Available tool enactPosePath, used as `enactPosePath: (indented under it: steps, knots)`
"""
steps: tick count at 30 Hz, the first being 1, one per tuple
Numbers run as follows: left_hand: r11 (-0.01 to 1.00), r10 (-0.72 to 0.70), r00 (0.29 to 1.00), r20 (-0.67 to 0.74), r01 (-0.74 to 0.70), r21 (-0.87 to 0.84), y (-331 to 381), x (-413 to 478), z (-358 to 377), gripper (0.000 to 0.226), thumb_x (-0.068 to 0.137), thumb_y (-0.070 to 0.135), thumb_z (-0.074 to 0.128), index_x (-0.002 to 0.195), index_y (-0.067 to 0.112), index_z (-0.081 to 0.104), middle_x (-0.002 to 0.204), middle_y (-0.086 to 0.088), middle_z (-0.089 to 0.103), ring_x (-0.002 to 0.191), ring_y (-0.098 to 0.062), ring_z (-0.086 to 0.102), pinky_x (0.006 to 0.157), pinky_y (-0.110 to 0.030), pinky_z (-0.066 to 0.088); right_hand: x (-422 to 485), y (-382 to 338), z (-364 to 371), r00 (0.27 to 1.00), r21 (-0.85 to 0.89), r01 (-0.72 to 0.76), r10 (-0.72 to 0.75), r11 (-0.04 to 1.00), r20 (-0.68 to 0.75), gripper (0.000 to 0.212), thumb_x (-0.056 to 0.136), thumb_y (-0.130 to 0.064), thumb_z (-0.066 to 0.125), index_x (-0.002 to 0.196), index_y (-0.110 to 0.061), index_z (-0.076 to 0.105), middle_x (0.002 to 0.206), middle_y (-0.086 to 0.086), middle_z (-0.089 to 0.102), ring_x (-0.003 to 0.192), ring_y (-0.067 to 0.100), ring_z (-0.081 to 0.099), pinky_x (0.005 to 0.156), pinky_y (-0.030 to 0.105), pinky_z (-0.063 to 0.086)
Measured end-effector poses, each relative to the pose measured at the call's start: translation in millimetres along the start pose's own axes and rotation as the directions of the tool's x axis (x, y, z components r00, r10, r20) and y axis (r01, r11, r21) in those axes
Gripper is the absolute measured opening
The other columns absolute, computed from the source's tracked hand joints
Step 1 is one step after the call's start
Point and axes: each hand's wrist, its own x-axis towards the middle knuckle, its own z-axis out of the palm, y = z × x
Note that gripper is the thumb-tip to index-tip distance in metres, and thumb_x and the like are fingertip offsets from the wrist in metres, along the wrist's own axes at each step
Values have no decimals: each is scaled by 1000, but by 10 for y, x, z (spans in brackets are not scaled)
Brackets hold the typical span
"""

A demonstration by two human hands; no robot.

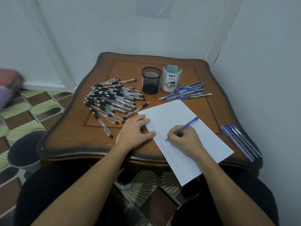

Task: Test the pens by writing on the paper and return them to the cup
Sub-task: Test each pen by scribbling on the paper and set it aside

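Mid-test: right hand [184,138] pinches blue pen [184,128], tip on paper [187,121] beside the scribble column. Left hand [133,132] flat, pinning the sheet. Next: lift, reach up past the grip, drop in blue cup [171,79].

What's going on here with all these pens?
A person is testing pens. The right hand grips a blue pen, tip on the paper beside a column of scribbles; the left hand presses the sheet flat. No pens show in the mesh cup or the organizer cup; black pens and other blue pens lie on the table.
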Motion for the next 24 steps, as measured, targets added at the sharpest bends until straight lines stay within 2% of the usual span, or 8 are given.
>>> enactPosePath:
  steps: [4, 8, 10, 14, 16, 18, 21, 24]
  knots:
    - [1000, 6, 1000, 7, -6, -2, 4, 0, -10, 68, 84, 64, 58, 143, 34, 43, 156, 11, 31, 143, -14, 24, 116, -42, 22, 25, 30, 12, 999, 31, -11, 12, 999, -36, 16, 91, -10, 64, 79, -14, 74, 70, -10, 67, 72, 2, 60, 56, 12, 43]
    - [1000, 2, 1000, 15, -2, -1, -10, 2, -10, 68, 84, 65, 57, 144, 35, 43, 156, 11, 30, 144, -15, 24, 117, -43, 22, 78, 17, -41, 994, 293, -49, 75, 955, -79, 24, 100, -13, 54, 82, -9, 69, 70, 1, 63, 64, 5, 56, 59, 14, 45]
    - [1000, 3, 1000, 16, -2, -4, -7, 3, -9, 68, 84, 65, 57, 144, 36, 43, 156, 11, 30, 144, -15, 24, 117, -44, 22, 82, 12, -75, 994, 314, -67, 91, 947, -65, 30, 103, -23, 48, 86, -7, 67, 72, 5, 59, 56, 4, 50, 55, 14, 41]
    - [1000, 4, 1000, 3, -4, -8, -10, -5, -10, 68, 84, 65, 57, 143, 35, 43, 156, 12, 31, 143, -15, 25, 116, -42, 23, 125, -22, -122, 993, 352, -115, 119, 929, 11, 18, 101, -18, 51, 117, -13, 55, 82, 12, 66, 56, 13, 51, 57, 21, 46]
    - [1000, 5, 1000, 1, -5, -6, -11, -5, -9, 69, 84, 65, 57, 144, 35, 43, 156, 12, 31, 143, -14, 25, 116, -41, 23, 156, -52, -136, 988, 382, -150, 150, 912, 30, 48, 97, -14, 56, 137, -29, 34, 82, 14, 68, 56, 16, 52, 56, 24, 47]
    - [1000, 4, 1000, 6, -4, -2, -7, -5, -10, 69, 84, 66, 57, 144, 35, 43, 156, 12, 30, 143, -14, 24, 116, -41, 23, 167, -67, -143, 989, 403, -149, 146, 903, 39, 72, 95, -13, 59, 145, -42, 15, 82, 14, 70, 56, 19, 55, 57, 26, 48]
    - [1000, 8, 1000, 2, -8, -2, -5, -4, -8, 69, 84, 66, 57, 144, 35, 43, 156, 12, 30, 143, -14, 24, 116, -40, 22, 156, -77, -159, 988, 414, -153, 142, 897, 59, 77, 99, -12, 53, 154, -37, 7, 83, 14, 70, 62, 24, 59, 58, 29, 51]
    - [1000, 18, 1000, -6, -18, -6, -18, -12, 3, 69, 84, 65, 57, 144, 34, 44, 156, 11, 31, 143, -14, 25, 116, -40, 22, 183, -61, -169, 985, 454, -174, 164, 874, 61, 70, 100, -8, 49, 156, -30, 13, 85, 12, 70, 67, 26, 61, 57, 28, 52]
